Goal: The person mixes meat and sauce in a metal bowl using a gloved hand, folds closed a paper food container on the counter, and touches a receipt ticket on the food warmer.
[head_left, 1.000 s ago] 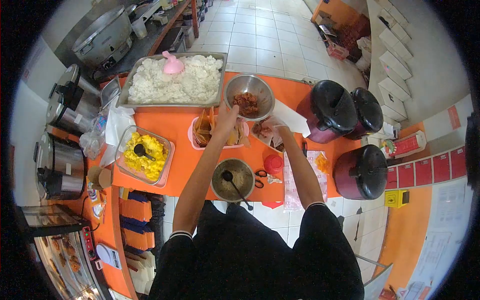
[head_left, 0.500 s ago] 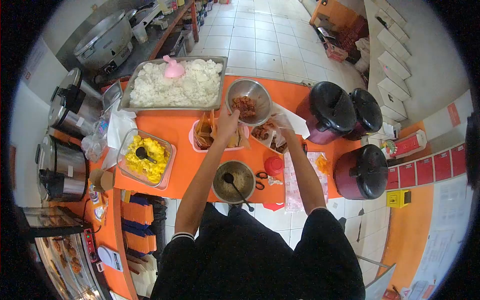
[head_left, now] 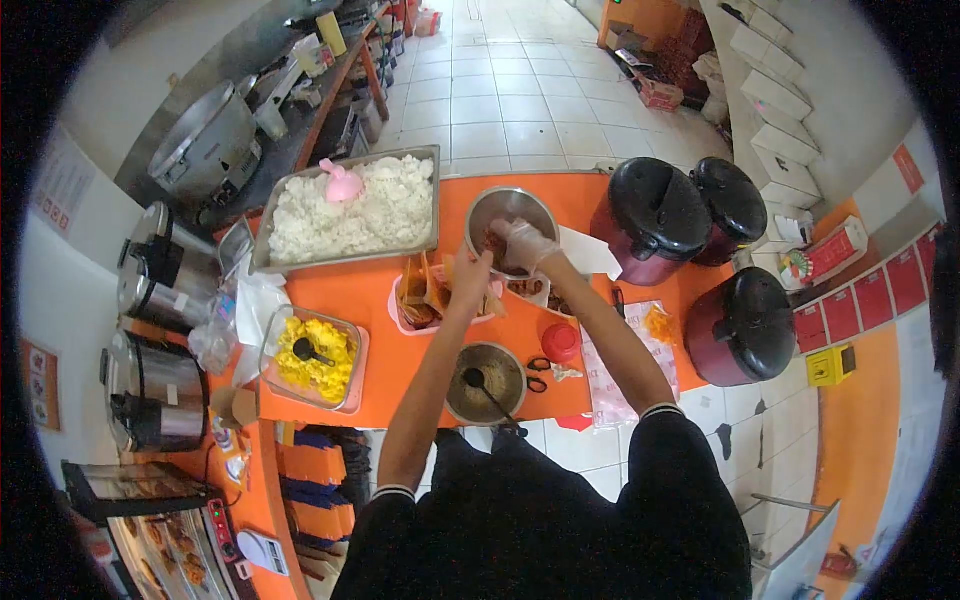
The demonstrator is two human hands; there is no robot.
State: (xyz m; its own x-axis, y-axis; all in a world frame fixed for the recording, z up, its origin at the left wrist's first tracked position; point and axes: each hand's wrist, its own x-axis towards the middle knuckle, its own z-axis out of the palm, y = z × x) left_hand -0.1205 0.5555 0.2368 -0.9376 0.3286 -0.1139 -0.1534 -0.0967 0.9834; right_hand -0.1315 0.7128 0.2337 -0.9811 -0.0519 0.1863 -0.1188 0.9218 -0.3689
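Observation:
A steel mixing bowl (head_left: 545,215) with dark reddish-brown food pieces in it is near the far edge of the orange table. My left hand (head_left: 470,274) is closed on its near-left rim. My right hand (head_left: 530,247), in a clear plastic glove, reaches inside the bowl; its fingertips blur against the food. Just below the bowl lies a white-lined container of brown meat pieces (head_left: 560,304), partly hidden by my right forearm. Left of it a pink basket (head_left: 402,322) holds brown paper or packets, partly behind my left forearm.
A tray of rice (head_left: 385,215) with a pink scoop stands back left, a glass dish of yellow food (head_left: 325,375) nearer. A second bowl (head_left: 510,375) with a black spoon, scissors (head_left: 538,375) and a red lid-like object (head_left: 562,342) are close to me. Dark-red lidded pots (head_left: 740,345) line the right.
My gloved right hand has moved from the meat container up and left into the steel bowl. My left hand still holds the rim. The whole view has shifted slightly.

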